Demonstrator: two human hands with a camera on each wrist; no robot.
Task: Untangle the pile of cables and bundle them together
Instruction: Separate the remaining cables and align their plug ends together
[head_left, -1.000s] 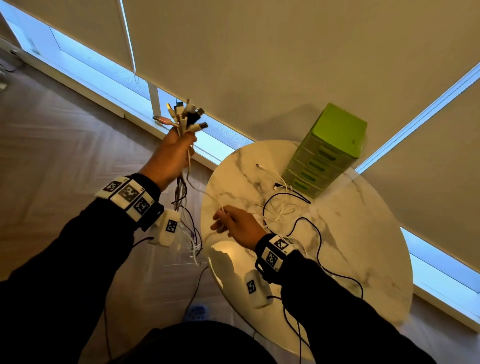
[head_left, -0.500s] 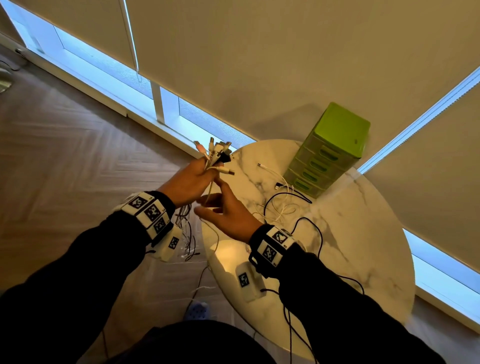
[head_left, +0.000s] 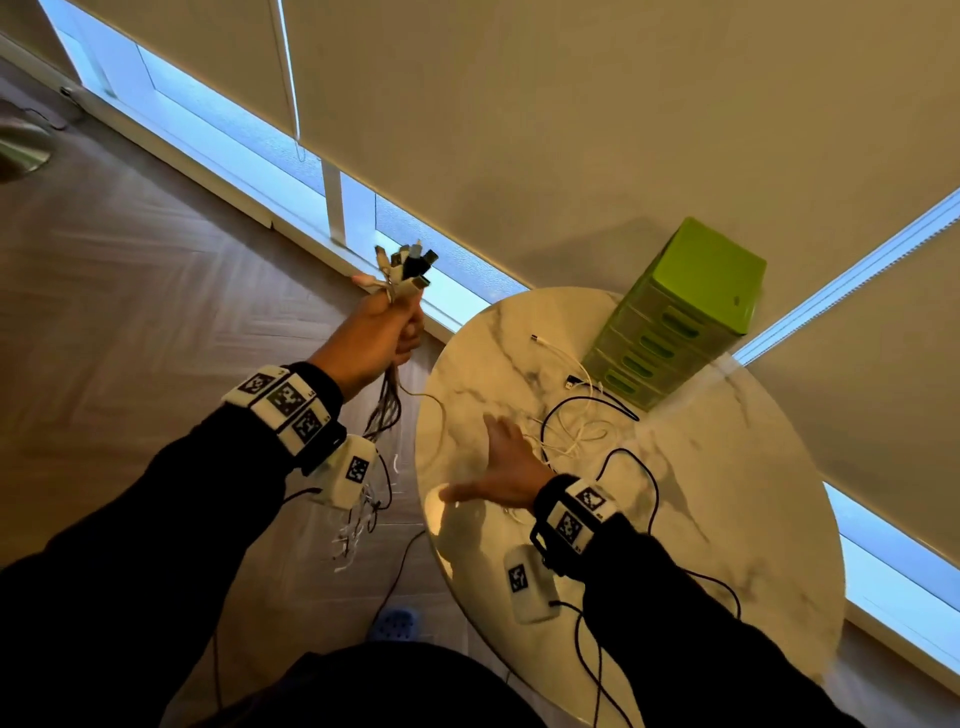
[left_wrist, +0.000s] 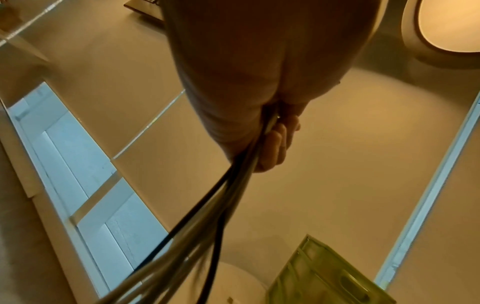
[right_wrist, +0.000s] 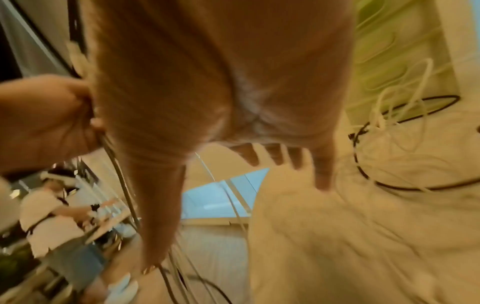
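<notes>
My left hand (head_left: 387, 332) is raised left of the round marble table (head_left: 727, 493) and grips a bunch of cables (head_left: 387, 410) just below their plugs (head_left: 408, 265), which stick up above the fist. The strands hang down past my wrist toward the floor, seen as dark and pale cables (left_wrist: 233, 185) running from the curled fingers (left_wrist: 275, 148). My right hand (head_left: 498, 467) hovers open, fingers spread, over the table's left part, holding nothing. Right of it lies a loose tangle of white and black cables (head_left: 576, 426), also seen in the right wrist view as tangled cables (right_wrist: 394, 127).
A green drawer box (head_left: 680, 312) stands at the table's far edge, close to the tangle. Roller blinds and a low window run behind. Wood floor lies to the left, with a blue slipper (head_left: 395, 623) below. Another person (right_wrist: 52, 216) shows in the right wrist view.
My left hand lifted the bunch up and left again after dropping to meet the right hand. My right hand left the bunch and moved back over the table with fingers spread.
</notes>
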